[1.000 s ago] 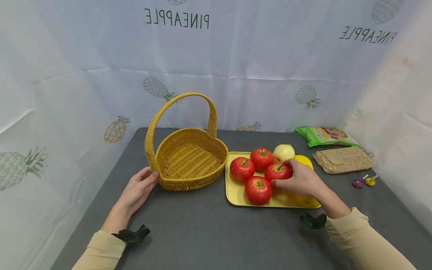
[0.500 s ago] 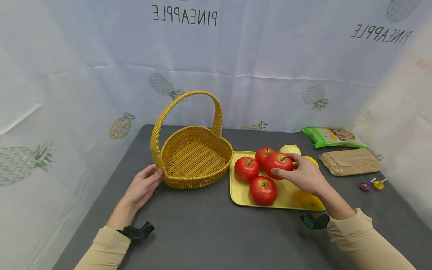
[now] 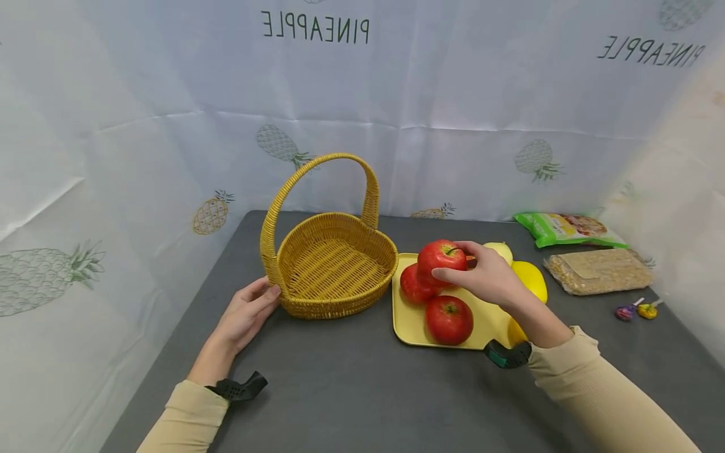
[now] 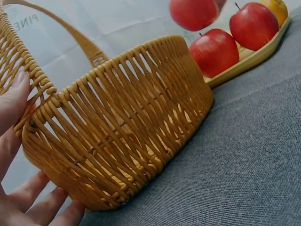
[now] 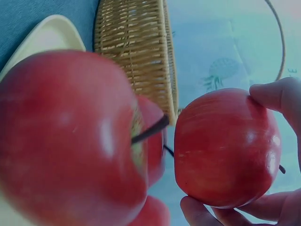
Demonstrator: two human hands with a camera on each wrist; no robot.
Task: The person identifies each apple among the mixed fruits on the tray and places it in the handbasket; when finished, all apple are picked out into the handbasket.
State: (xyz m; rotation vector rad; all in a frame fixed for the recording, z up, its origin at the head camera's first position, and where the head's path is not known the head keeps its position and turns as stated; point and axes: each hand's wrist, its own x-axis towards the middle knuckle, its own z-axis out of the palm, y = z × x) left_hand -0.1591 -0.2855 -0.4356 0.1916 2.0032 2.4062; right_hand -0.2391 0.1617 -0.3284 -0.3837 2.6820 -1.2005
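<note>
A red apple (image 3: 440,259) is gripped between the thumb and fingers of my right hand (image 3: 491,277), raised above the yellow tray (image 3: 409,324). The right wrist view shows this held apple (image 5: 225,148) with fingertips on opposite sides. Below it on the tray sit more red apples, one at the left (image 3: 416,288) and one at the front (image 3: 449,321); another is mostly hidden. To the left stands a woven basket (image 3: 334,308) with a tall handle and nothing inside. My left hand (image 3: 245,318) holds its left end, thumb at the handle's base and fingers against the side.
Pale and yellow fruits, including a large yellow one (image 3: 531,282), lie at the tray's right, partly behind my hand. Farther right are a green packet (image 3: 569,229), a clear bag of grains (image 3: 600,270) and two lollipops (image 3: 625,312). A white curtain (image 3: 453,82) borders the table.
My right hand has lifted an apple off the tray and carried it left, over the other apples. The left hand stays at the basket. The whole head view has shifted slightly.
</note>
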